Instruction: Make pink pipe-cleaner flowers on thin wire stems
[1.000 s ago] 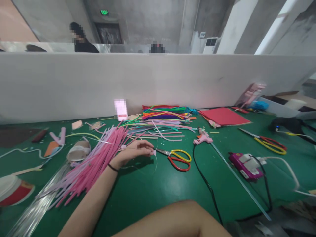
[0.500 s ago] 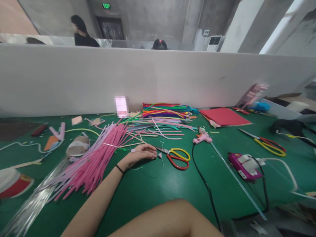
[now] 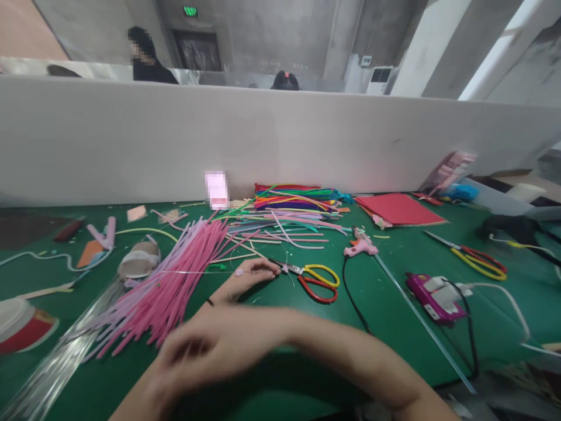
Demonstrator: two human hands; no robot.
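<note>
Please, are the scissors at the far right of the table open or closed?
The scissors look closed: the blades form one narrow point, the handles close together.

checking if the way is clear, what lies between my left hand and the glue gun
The nearer scissors, with a small pink piece by them, lie between your left hand and the glue gun, as the head view shows.

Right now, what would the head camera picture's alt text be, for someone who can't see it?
A person's left hand is beside a small pink piece near one pair of scissors on a green table; the right hand, blurred, overlaps the left forearm. Pink stems lie left, a glue gun right.
</note>
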